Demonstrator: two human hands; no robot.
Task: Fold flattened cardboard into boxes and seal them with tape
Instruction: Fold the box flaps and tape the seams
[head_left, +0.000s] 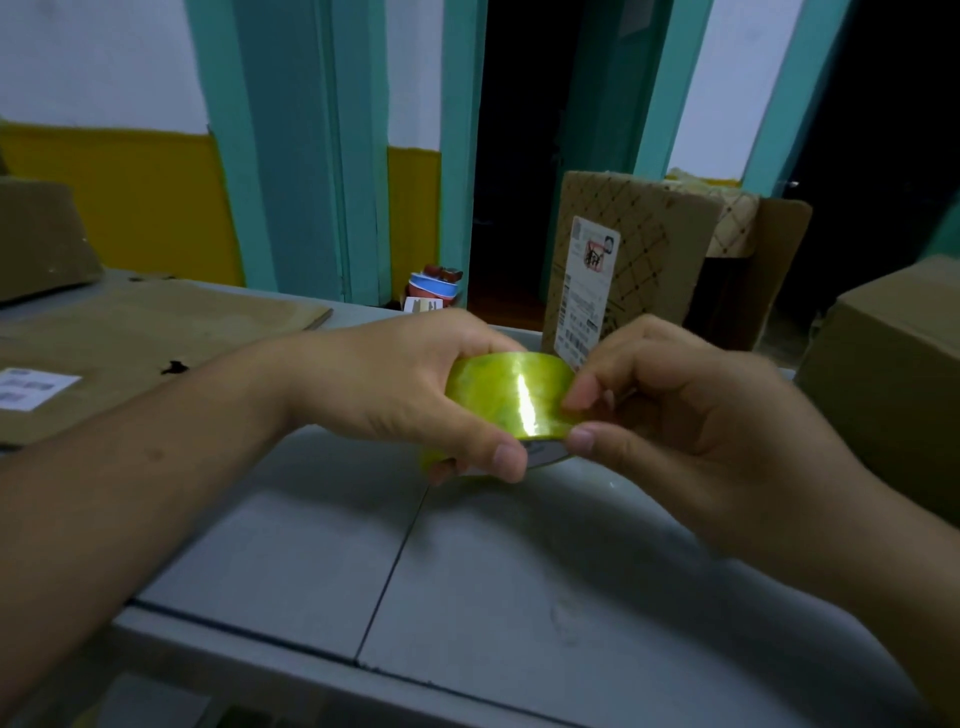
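A shiny yellow-green roll of tape (506, 397) is held above the grey table (467, 597). My left hand (395, 384) grips the roll from the left, fingers over its top and thumb on its near rim. My right hand (691, 410) meets the roll's right side, index finger and thumb pinching at its outer face. A flattened sheet of cardboard (130, 338) with a white label lies on the table at the left. A closed cardboard box (883, 374) stands at the right edge.
A patterned carton (639, 244) with a shipping label stands behind the table beside a dark doorway. Another cardboard piece (41, 239) sits at the far left. Small items (434, 288) lie on the floor by the teal door frame.
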